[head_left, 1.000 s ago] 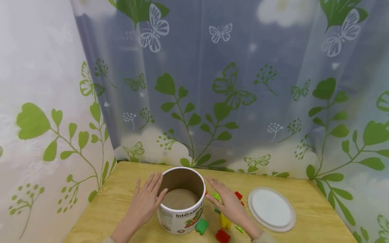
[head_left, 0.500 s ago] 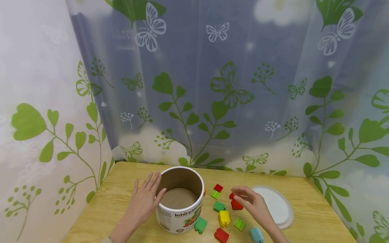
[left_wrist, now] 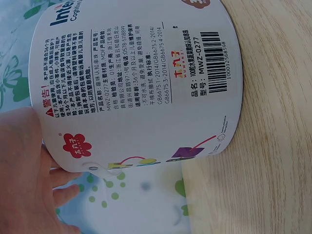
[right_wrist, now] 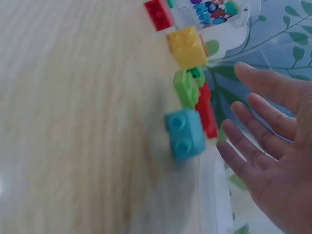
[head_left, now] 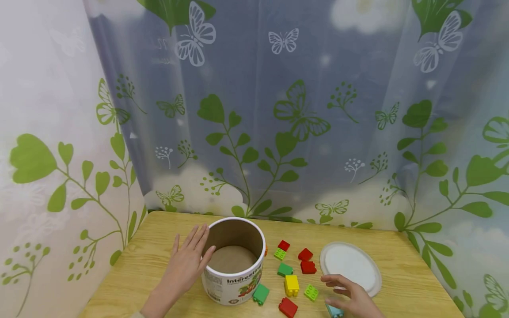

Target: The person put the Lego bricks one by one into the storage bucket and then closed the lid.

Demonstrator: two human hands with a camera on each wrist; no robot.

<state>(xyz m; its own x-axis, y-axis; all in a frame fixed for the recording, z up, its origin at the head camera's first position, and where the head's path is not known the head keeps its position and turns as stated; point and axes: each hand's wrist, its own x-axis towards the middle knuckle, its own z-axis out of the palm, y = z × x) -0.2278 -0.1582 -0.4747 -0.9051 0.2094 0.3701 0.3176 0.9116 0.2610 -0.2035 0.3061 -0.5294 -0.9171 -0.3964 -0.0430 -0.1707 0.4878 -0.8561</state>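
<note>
A white round bucket point(head_left: 216, 285) with a dark inside and a printed label stands upright on the table. My left hand point(head_left: 184, 265) lies against its left side near the rim, with straight fingers. In the left wrist view the bucket's label point(left_wrist: 141, 87) fills much of the picture beside the hand point(left_wrist: 24, 165). My right hand point(head_left: 351, 298) hovers over a light blue toy brick point(head_left: 335, 312), partly covering it in the head view. The right wrist view shows that brick point(right_wrist: 185, 134) apart from the hand point(right_wrist: 273, 131), whose fingers are spread and slightly bent around nothing.
Several toy bricks lie right of the bucket: a yellow brick point(head_left: 291, 285), a lime brick point(head_left: 311, 292), a green brick point(head_left: 260, 294) and a red brick point(head_left: 288, 307) among them. A white round lid point(head_left: 350, 263) lies at the right. A patterned curtain point(head_left: 254, 110) hangs behind the table point(head_left: 409, 274).
My right hand has moved from beside the bucket to the right, then nearer to me over the light blue brick, uncovering the other bricks. The left hand stays at the bucket.
</note>
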